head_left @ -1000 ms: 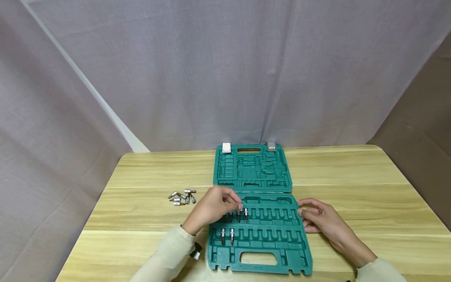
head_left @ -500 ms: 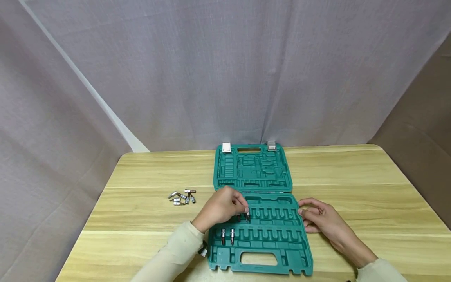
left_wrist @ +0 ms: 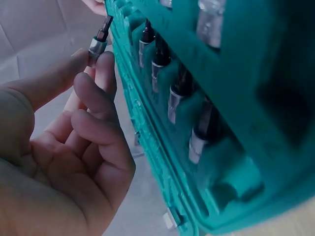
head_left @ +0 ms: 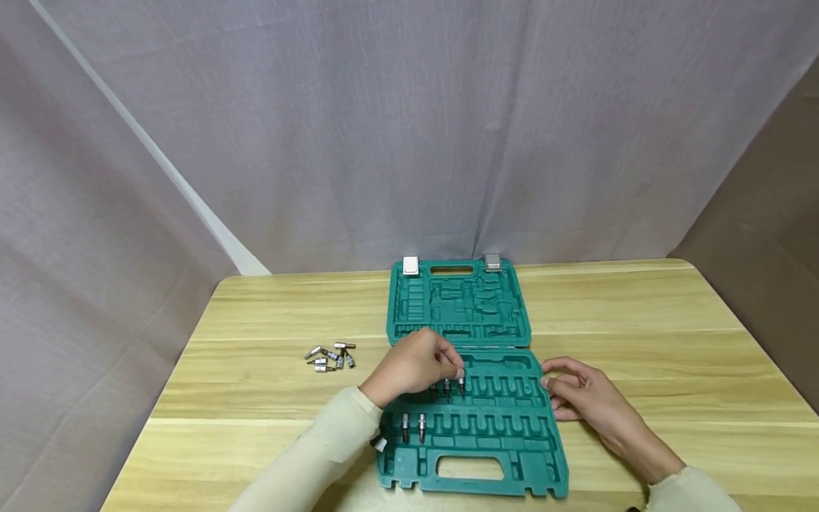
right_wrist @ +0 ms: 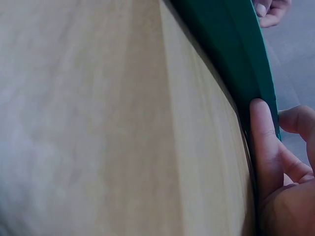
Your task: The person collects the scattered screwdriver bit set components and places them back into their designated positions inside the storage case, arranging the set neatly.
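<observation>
My left hand (head_left: 416,364) is over the upper row of slots in the green tool case (head_left: 470,461), pinching a bit socket (head_left: 461,384) between thumb and fingertips. In the left wrist view this bit socket (left_wrist: 98,45) has a silver base and a dark tip, held clear of the slots. Several other bit sockets sit in the case; two of them, a left one (head_left: 405,428) and its neighbour (head_left: 421,427), lie in the lower row. My right hand (head_left: 585,398) rests its thumb and loosely bent fingers against the case's right edge, as the right wrist view also shows.
A small pile of loose bit sockets (head_left: 339,359) lies on the wooden table (head_left: 256,398), left of the case. The case's opened lid (head_left: 457,302), with moulded recesses and two latches, lies flat towards the grey curtain (head_left: 384,142).
The left hand has shifted right along the upper row, from slot to slot, with its fingertips at the sockets. The right hand stays at the case's edge. The loose pile looks unchanged.
</observation>
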Demonstrator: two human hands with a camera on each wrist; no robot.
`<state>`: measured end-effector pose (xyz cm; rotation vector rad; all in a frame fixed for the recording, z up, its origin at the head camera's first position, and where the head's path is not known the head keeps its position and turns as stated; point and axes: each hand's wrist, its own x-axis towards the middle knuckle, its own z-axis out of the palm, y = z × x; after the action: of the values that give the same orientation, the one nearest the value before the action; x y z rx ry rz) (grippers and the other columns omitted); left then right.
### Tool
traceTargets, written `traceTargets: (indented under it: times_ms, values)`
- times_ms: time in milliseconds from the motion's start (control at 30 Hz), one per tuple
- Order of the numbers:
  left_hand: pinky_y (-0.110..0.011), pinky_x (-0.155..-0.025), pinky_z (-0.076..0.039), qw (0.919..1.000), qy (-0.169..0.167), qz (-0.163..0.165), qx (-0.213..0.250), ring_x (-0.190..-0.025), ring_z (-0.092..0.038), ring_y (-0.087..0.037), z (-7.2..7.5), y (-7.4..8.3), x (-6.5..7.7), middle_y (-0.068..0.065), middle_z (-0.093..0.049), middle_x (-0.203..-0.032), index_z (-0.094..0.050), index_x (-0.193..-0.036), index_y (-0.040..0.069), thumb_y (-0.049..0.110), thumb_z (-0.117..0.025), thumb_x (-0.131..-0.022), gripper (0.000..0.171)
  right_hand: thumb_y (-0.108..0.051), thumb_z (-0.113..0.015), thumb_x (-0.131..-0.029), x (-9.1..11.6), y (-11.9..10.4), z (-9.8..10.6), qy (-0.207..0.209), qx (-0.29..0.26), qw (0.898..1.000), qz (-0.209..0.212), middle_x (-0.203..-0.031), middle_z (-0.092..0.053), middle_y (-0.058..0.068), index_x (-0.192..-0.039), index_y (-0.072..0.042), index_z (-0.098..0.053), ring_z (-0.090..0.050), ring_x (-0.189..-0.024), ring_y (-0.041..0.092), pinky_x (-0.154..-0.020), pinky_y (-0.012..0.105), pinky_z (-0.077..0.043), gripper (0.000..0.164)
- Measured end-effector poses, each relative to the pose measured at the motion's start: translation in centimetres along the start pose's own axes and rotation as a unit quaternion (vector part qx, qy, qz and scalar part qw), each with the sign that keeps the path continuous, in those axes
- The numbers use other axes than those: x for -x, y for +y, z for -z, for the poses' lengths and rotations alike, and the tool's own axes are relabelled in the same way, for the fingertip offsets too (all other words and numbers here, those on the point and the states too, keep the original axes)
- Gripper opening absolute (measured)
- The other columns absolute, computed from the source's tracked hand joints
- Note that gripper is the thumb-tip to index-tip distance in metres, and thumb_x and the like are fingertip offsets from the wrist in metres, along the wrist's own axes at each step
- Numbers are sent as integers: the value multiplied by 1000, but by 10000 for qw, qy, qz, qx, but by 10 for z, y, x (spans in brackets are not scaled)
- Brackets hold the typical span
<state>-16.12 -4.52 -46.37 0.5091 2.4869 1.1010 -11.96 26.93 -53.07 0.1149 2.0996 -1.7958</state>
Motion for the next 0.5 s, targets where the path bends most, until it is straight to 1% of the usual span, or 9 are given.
traceTargets:
  times_ms: [100, 200, 233, 333, 400, 500]
  values:
    - [-27, -54, -42, 9998, -75, 141, -140, -58, -52, -9, -3, 1, -5, 8, -73, -75, -82, -83, 21, 17, -81, -95, 12, -14, -64, -105, 0, 0, 0, 22, 5, 10000, -37, -82, -67, 2, -138, 6, -52, -65, -68, 13, -67, 34, -63, 40]
    - [-27, -54, -42, 9995, -56, 134, -269, -59, -54, -11, -8, 3, -7, 10, -73, -76, -82, -80, 20, 14, -79, -96, 16, -14, -64, -105, 1, 1, 0, 38, 11, 10000, -55, -82, -67, 2, -138, 5, -53, -65, -67, 13, -66, 33, -62, 40]
    - [-27, -54, -41, 9993, -11, 82, -359, -58, -54, -10, -10, 3, -7, 11, -74, -77, -82, -79, 19, 14, -79, -96, 18, -14, -64, -105, 1, 1, 0, 43, 11, 10000, -63, -82, -66, 2, -138, 5, -53, -65, -67, 13, -66, 33, -62, 40]
    - [-26, -51, -40, 9975, 140, -218, -661, -56, -57, -7, -15, 5, -7, 11, -75, -77, -79, -71, 16, 12, -75, -98, 28, -14, -64, -105, 1, 0, 0, 29, 15, 10000, -43, -82, -66, 2, -138, 6, -52, -64, -65, 12, -66, 32, -62, 40]
    - [-24, -49, -39, 9954, 266, -387, -839, -53, -57, -5, -18, 4, -6, 10, -75, -74, -77, -66, 15, 13, -76, -98, 32, -13, -64, -106, 1, 0, 0, 15, 16, 10000, -28, -82, -67, 2, -138, 7, -52, -64, -65, 12, -66, 32, -62, 40]
    - [-23, -47, -39, 9935, 357, -532, -938, -50, -55, -5, -20, 3, -5, 8, -73, -70, -74, -63, 15, 16, -78, -98, 35, -14, -64, -106, 0, 0, 0, 10, 51, 10000, -9, -83, -67, 3, -138, 7, -52, -64, -65, 12, -66, 33, -62, 40]
